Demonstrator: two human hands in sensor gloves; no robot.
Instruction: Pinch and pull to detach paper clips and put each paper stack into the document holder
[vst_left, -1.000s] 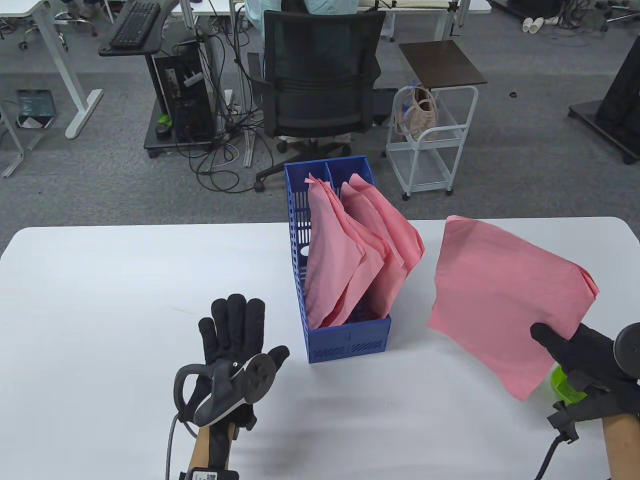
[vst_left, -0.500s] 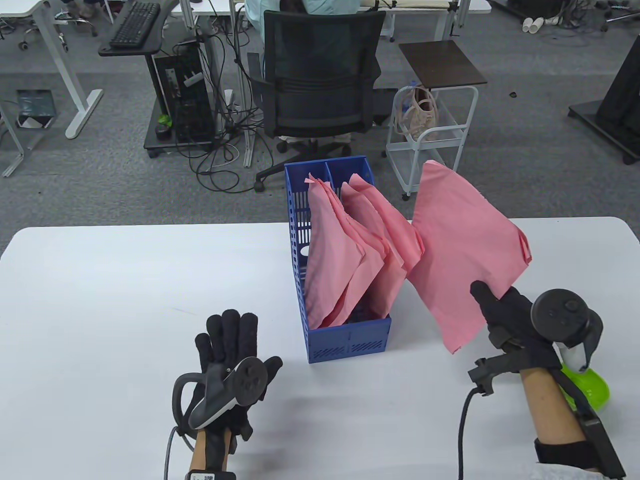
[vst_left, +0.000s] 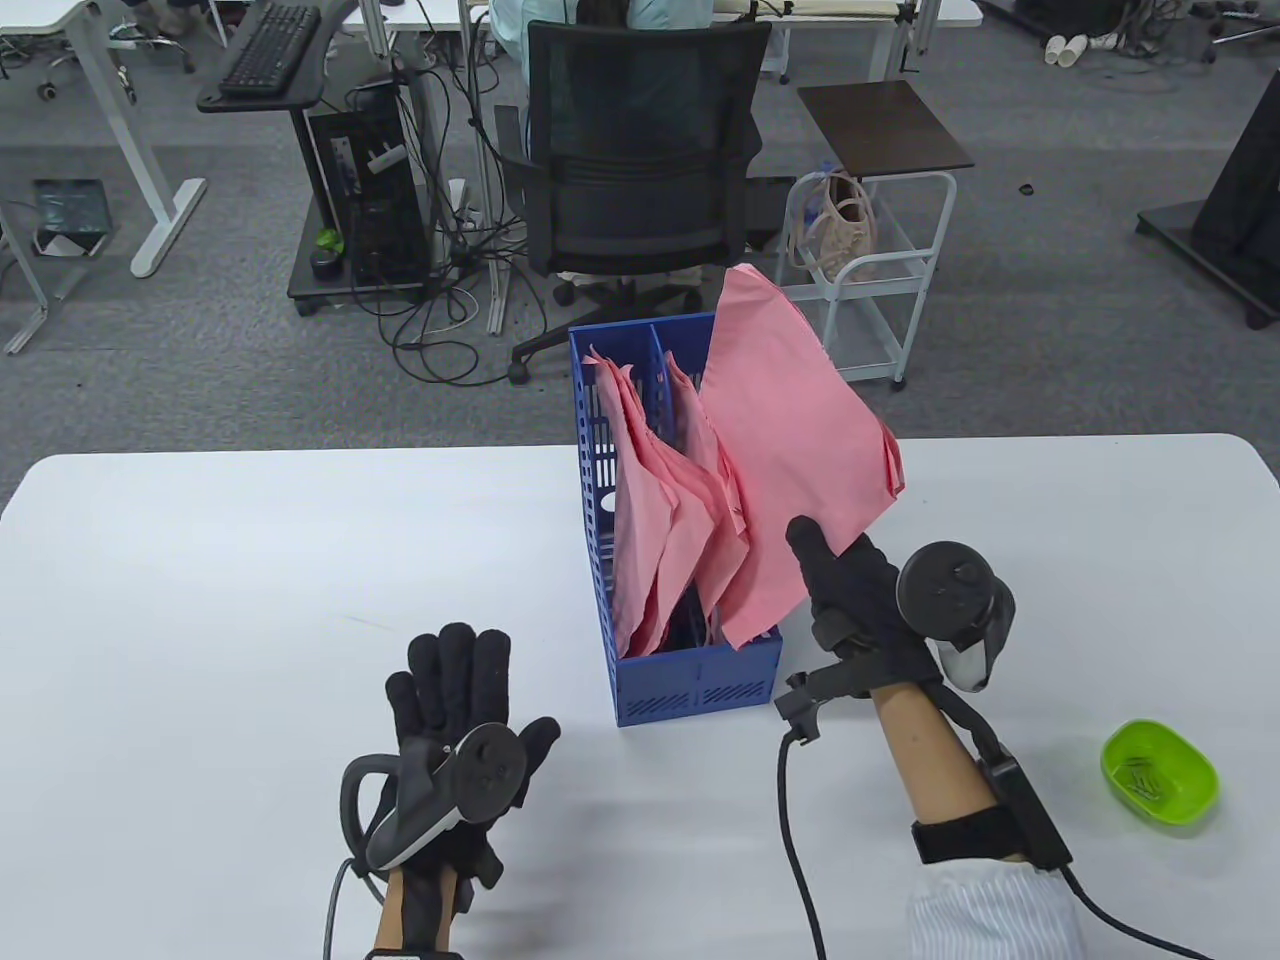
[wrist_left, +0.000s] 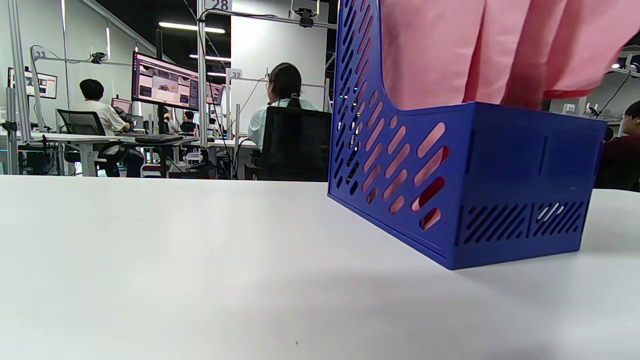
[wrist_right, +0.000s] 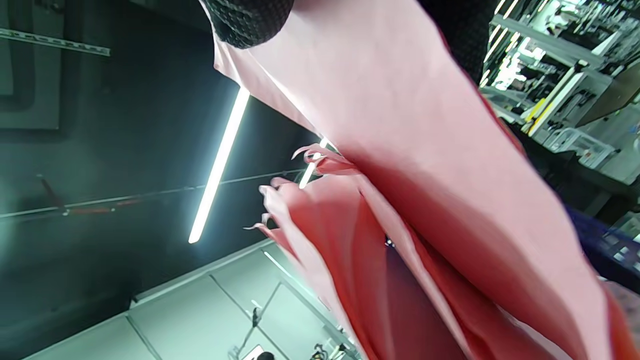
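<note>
The gloved right hand (vst_left: 850, 590) pinches a floppy pink paper stack (vst_left: 790, 450) over the slotted blue plastic document holder (vst_left: 700, 680); left hand (vst_left: 455, 690) lies flat, fingers spread, holding nothing.

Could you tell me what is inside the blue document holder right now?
The document holder contains several pink paper stacks leaning upright. Its floor and the sheets' lower edges are hidden by its walls and by the stack in the right hand.

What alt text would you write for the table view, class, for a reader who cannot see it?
A gloved right hand pinches a pink paper stack over the right side of a blue document holder already holding pink sheets. The left hand rests flat on the white table; a green dish sits at the right.
</note>
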